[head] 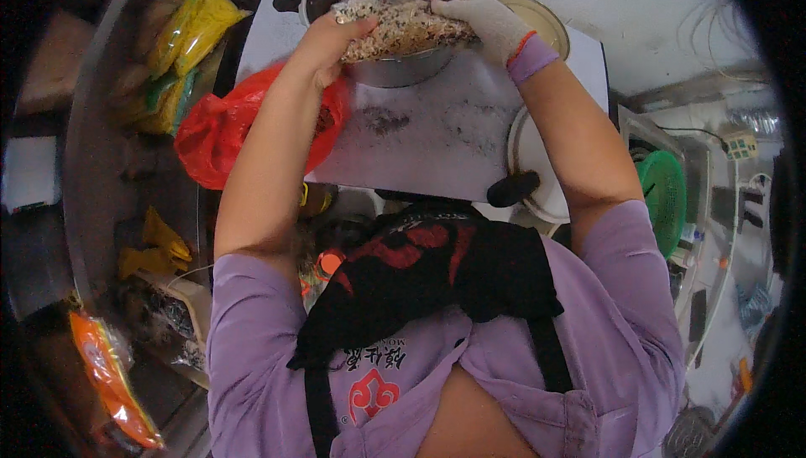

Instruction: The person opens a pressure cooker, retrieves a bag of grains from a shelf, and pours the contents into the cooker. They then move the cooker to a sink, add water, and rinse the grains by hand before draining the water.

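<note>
Between my two hands, over the near rim of a large metal pot (412,74), is a clear plastic bag of mixed dry grains or seeds (403,28). My bare left hand (337,42) grips its left end, thumb on top. A white knit glove with an orange-edged cuff covers my right hand (488,22), which holds the bag's right end. Under my left forearm lies a red plastic bag (220,124), its contents mostly hidden. The pot's inside is largely covered by the grain bag.
A round, tan lid or tray (535,20) lies right of the pot. Near the right edge of the stained worktop (409,137) is a white round lid or pan (541,143) with a black handle. Yellow packets (195,30) lie left; a green basket (662,203) stands right.
</note>
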Available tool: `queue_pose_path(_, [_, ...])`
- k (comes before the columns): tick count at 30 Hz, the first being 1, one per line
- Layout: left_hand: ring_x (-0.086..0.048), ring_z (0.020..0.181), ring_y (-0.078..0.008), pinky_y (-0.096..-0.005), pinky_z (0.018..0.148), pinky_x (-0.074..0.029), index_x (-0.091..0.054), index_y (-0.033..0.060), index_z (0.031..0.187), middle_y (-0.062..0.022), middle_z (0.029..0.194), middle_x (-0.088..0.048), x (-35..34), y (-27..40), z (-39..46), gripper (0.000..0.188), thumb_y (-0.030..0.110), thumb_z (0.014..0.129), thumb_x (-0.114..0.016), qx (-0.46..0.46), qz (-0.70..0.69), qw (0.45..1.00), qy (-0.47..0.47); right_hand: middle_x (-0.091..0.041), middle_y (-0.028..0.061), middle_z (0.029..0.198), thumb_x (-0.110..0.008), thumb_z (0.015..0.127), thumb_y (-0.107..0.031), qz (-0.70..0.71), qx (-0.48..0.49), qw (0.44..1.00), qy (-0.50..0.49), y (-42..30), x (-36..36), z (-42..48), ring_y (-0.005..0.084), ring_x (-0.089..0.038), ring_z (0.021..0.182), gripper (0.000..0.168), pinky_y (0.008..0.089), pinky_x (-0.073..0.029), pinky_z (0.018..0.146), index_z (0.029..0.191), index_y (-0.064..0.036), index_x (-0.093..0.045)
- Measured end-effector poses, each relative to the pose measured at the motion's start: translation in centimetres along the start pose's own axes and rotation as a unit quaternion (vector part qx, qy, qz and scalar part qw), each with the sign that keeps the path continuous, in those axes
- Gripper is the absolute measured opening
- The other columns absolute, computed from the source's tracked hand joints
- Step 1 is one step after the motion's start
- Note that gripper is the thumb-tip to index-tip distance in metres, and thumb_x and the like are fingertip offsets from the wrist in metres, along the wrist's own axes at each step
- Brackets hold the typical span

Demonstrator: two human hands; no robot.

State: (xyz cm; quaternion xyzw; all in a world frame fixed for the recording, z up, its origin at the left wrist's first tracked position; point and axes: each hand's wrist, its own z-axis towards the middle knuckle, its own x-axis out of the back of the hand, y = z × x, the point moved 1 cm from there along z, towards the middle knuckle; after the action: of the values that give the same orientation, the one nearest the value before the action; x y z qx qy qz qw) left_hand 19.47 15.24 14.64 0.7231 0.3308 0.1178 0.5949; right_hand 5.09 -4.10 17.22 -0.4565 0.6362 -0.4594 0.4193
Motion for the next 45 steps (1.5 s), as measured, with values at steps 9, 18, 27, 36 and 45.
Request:
queue_pose_path(9, [-0.064,0.086,-0.0150,-0.0281,0.067,-0.050,-0.056,0.0042,0.117,-0.0046,0.101,-0.066,0.7,-0.5,-0.5,0.033,0.019,0.088,-0.065,0.066,-0.048,0.997,0.000,-0.064,0.0036,0.101,-0.057,0.091,-0.020,0.080,-0.040,0.995,0.052,3.8,1.7,3.0,0.0139,-0.063,0.090,0.026,0.0285,-0.053,0.074,0.112,-0.004,-0.059])
queue_pose_path(18, [-0.064,0.088,-0.0149,-0.0259,0.070,-0.053,-0.052,0.0013,0.119,-0.0068,0.107,-0.065,-0.9,-2.6,-3.0,0.037,0.028,0.095,-0.057,0.066,-0.103,0.991,0.057,-0.065,0.0031,0.102,-0.060,0.090,-0.021,0.094,-0.069,0.990,0.082,2.1,0.1,0.0,0.0114,-0.064,0.089,0.023,0.0271,-0.054,0.074,0.108,-0.006,-0.061])
queue_pose_path(27, [-0.062,0.091,-0.0143,-0.0251,0.066,-0.051,-0.052,0.0050,0.121,-0.0058,0.109,-0.064,-4.0,-3.4,-6.3,0.039,0.035,0.097,-0.051,0.074,-0.171,0.980,0.066,-0.064,0.0041,0.106,-0.058,0.092,-0.021,-0.054,0.024,0.998,0.019,2.4,1.3,-1.0,0.0117,-0.062,0.096,0.026,0.0277,-0.052,0.080,0.113,-0.006,-0.060])
queue_pose_path(36, [-0.059,0.071,-0.0148,-0.0193,0.049,-0.045,-0.051,0.0038,0.119,-0.0097,0.096,-0.062,-4.6,-4.0,-7.7,0.038,0.035,0.097,-0.051,0.085,-0.205,0.973,0.062,-0.065,0.0038,0.099,-0.057,0.092,-0.019,0.139,-0.019,0.989,0.046,3.1,0.6,-2.5,0.0126,-0.065,0.084,0.022,0.0272,-0.055,0.069,0.110,-0.006,-0.060])
queue_pose_path(45, [-0.061,0.086,-0.0195,-0.0264,0.069,-0.051,-0.048,0.0069,0.125,-0.0079,0.115,-0.059,-4.1,-3.4,-7.2,0.039,0.033,0.097,-0.051,0.087,-0.226,0.970,0.000,-0.066,0.0029,0.092,-0.056,0.093,-0.021,0.106,-0.034,0.993,0.028,0.0,0.4,-3.3,0.0116,-0.064,0.078,0.021,0.0236,-0.052,0.065,0.107,-0.007,-0.061])
